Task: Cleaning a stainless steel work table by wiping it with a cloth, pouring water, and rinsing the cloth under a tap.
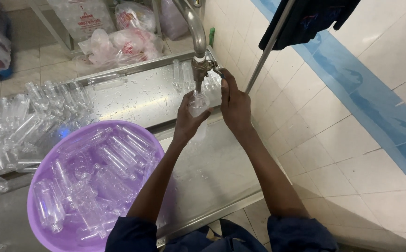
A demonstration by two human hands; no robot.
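Observation:
My left hand point(188, 119) grips a small clear plastic bottle point(198, 106) and holds it upright right under the spout of a steel tap point(197, 46). My right hand point(233, 102) reaches up to the tap's side lever point(216, 68), its fingers on it. Both hands are over a wet steel counter point(212, 172). A purple basin point(49, 228) filled with several clear empty bottles sits at my lower left, beside my left forearm.
A heap of clear bottles point(21, 126) lies on the counter at the left. Plastic sacks point(119, 42) stand on the tiled floor beyond it. A white tiled wall with a blue band point(362, 93) rises at the right, with dark cloth point(306, 18) hanging on a pole.

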